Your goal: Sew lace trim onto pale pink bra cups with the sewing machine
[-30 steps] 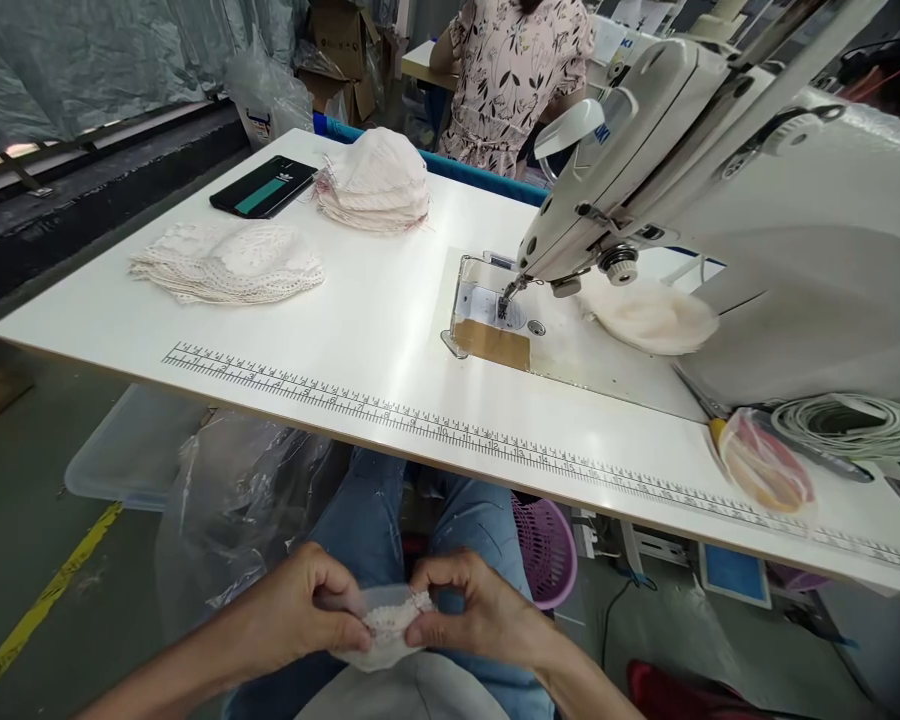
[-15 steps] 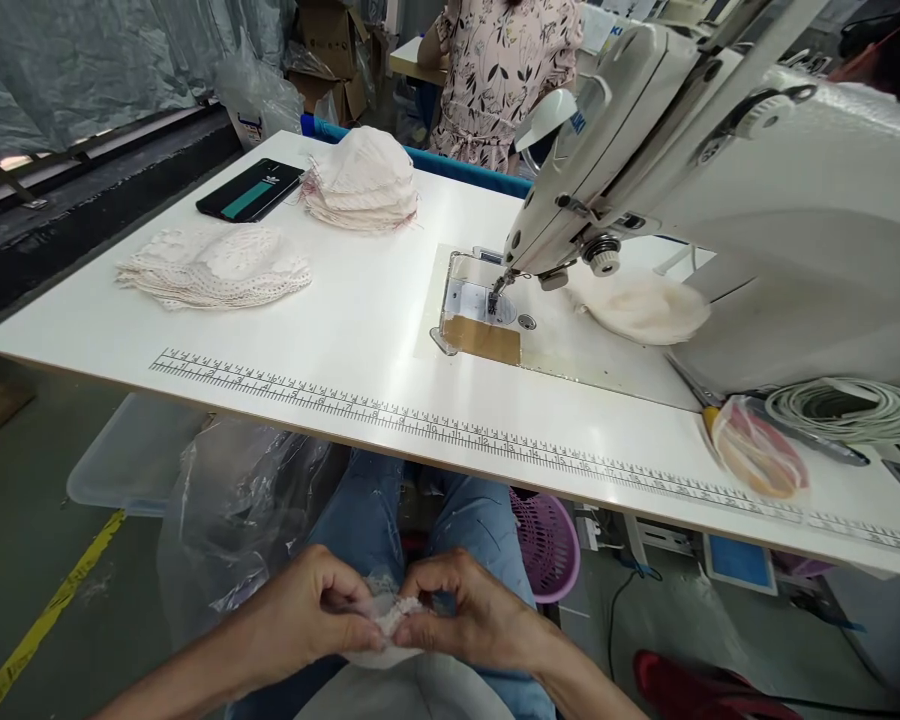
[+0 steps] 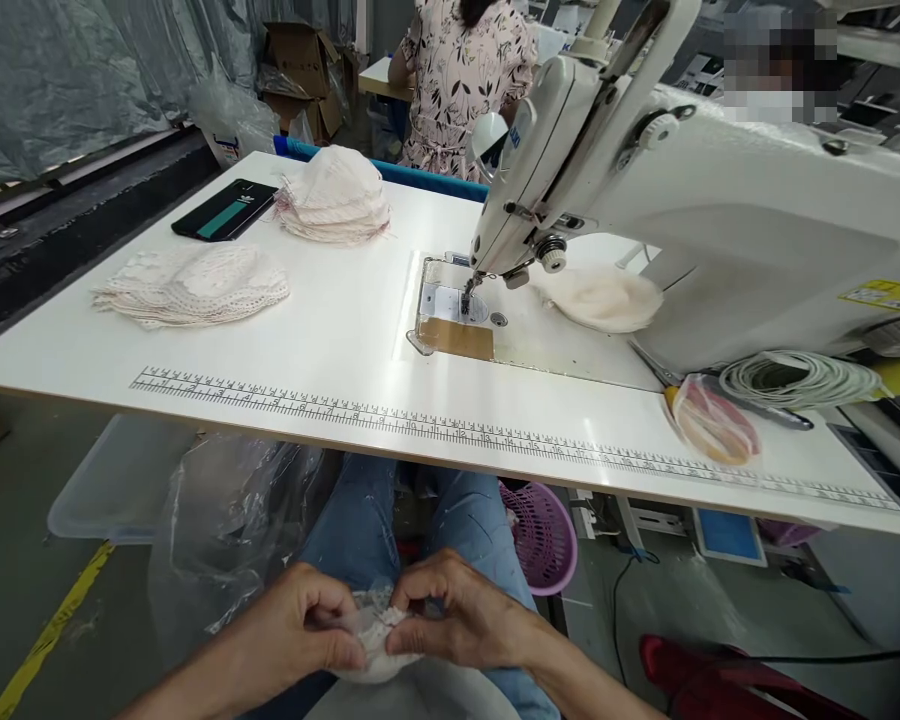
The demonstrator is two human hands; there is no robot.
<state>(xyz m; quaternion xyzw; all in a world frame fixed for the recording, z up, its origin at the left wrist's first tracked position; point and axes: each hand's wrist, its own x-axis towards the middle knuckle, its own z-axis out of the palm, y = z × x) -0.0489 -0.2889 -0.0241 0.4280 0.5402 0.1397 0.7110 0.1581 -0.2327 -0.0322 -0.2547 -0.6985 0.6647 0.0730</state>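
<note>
Small white lace piece (image 3: 376, 641): held low at the near edge of the view, over a lap in blue jeans (image 3: 360, 530), below and in front of the tabletop (image 3: 330, 340). Left hand (image 3: 300, 625): fingers curled, thumb and forefinger pinched shut on the left edge of the lace piece. Right hand (image 3: 457, 620): likewise curled and pinched on the right edge, its fingertips nearly meeting those of the left hand. White tabletop, with a printed ruler (image 3: 420, 432) along its near edge. Sewing machine (image 3: 645, 200): white, on the right half of the tabletop, needle over the plate near the middle. Pale foam cup (image 3: 604, 298): on the machine bed, just right of the needle. Flat stack of lace pieces (image 3: 191, 285): left part of the tabletop. Domed stack of lace pieces (image 3: 334, 200): farther back, beside a black phone (image 3: 225, 210). Coil of pale cord (image 3: 795, 378) and a small plastic bag (image 3: 712, 420): right near part of the tabletop. Purple basket (image 3: 540, 535) and clear plastic sheeting (image 3: 225, 520): under the tabletop, right and left of the knees. Person in a floral dress (image 3: 465, 80): beyond the far edge.
</note>
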